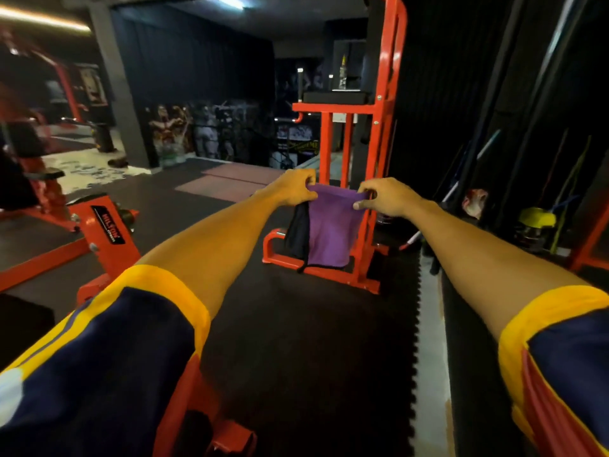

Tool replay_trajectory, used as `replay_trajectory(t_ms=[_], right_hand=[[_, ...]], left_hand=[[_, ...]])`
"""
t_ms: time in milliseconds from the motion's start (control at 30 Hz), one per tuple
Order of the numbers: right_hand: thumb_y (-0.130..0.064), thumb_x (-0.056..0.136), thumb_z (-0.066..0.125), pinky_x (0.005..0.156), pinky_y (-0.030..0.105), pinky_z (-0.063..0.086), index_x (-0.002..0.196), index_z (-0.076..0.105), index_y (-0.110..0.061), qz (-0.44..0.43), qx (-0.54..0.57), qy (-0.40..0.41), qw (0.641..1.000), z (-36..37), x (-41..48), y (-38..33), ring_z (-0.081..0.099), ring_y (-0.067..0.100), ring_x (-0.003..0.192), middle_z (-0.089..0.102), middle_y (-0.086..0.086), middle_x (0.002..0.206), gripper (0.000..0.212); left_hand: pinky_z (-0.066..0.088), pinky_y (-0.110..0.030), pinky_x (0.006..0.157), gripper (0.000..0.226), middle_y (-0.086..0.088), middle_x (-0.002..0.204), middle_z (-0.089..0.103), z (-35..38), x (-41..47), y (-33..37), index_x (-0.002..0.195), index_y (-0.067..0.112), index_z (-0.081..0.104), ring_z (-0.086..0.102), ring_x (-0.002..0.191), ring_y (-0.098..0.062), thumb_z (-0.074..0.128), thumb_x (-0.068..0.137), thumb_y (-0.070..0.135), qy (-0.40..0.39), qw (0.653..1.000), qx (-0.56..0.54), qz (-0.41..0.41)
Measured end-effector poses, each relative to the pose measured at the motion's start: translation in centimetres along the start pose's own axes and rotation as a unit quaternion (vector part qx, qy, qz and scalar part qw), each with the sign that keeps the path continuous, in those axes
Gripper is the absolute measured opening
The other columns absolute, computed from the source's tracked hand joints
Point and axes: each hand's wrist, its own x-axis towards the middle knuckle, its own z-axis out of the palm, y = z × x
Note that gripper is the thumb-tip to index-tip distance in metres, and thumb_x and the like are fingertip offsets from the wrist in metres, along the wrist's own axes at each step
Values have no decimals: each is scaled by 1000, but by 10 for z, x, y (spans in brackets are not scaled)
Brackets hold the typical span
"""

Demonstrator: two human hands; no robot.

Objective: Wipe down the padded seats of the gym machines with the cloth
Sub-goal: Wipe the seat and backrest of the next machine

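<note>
Cloth (331, 225) pinched between both hands

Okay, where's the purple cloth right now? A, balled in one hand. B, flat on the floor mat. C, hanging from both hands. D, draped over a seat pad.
C: the left hand and right hand each pinch a top corner of the purple cloth, which hangs free.

Dark rubber matting (296, 341) is covering the near floor, with pink mats (230, 179) lying farther off. A light strip (43, 18) is glowing far left. A dark curtain (197, 61) is hanging above posters (168, 130) on the far wall.
</note>
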Motion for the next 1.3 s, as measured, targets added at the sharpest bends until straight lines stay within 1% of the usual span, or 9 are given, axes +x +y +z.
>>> replay_trajectory(t_ms=[133,333,500,633,733,833,1033,1167,1300], right_hand=[[-49,81,83,79,37,49,110,68,-27,-48,1,3,999,5,67,10,62,21,91,67,-4,101,39],[-45,85,79,79,40,49,109,60,-27,-100,32,9,994,48,171,24,61,24,91,64,-4,99,35],[-41,89,77,74,36,42,114,60,-23,-134,60,-6,989,90,274,20,59,23,90,64,-2,98,35],[-44,87,78,78,40,52,103,57,-34,-152,82,-17,985,103,363,4,64,23,89,67,-2,94,28],[-34,91,76,68,32,45,103,57,-29,-173,116,-8,978,109,422,-16,64,19,80,64,-5,83,23],[-30,93,75,68,31,46,101,57,-28,-201,124,-24,971,124,479,-36,65,16,84,66,-3,92,20],[-38,89,79,72,37,50,101,57,-33,-269,141,-40,952,169,581,-66,64,20,89,65,-5,98,25],[-56,73,87,79,42,54,98,57,-35,-324,168,-69,929,199,652,-79,63,16,90,66,-11,96,44],[-61,73,83,85,43,54,108,58,-31,-361,177,-98,910,223,719,-98,64,21,97,67,-5,110,52]], left_hand=[[30,-35,64,26,-3,86,52,-4,41,-37,94,14,46,47,83,-22,72,92,19,19,998,11,-54],[34,-36,65,40,-1,79,43,0,101,-113,100,12,38,43,75,-20,76,90,18,45,993,-4,-113],[46,-43,88,47,-14,116,57,-9,151,-186,123,6,51,55,102,-27,79,88,21,44,987,6,-153],[49,-44,100,47,-16,130,63,-34,191,-246,128,6,61,59,119,-30,79,89,25,54,980,26,-189],[50,-47,96,30,-18,120,67,-52,215,-290,113,10,65,62,109,-31,77,90,25,73,973,35,-216],[48,-45,87,25,-17,108,65,-65,229,-331,101,14,55,61,100,-31,76,90,21,95,964,37,-246],[41,-39,80,25,-9,102,55,-73,247,-403,101,14,47,51,93,-24,71,92,17,154,941,72,-293],[40,-35,80,26,-11,105,56,-78,269,-445,108,7,54,49,93,-21,72,91,15,172,919,97,-342],[41,-33,81,28,-7,105,55,-85,286,-476,112,6,55,53,95,-23,72,92,17,184,894,114,-393]])
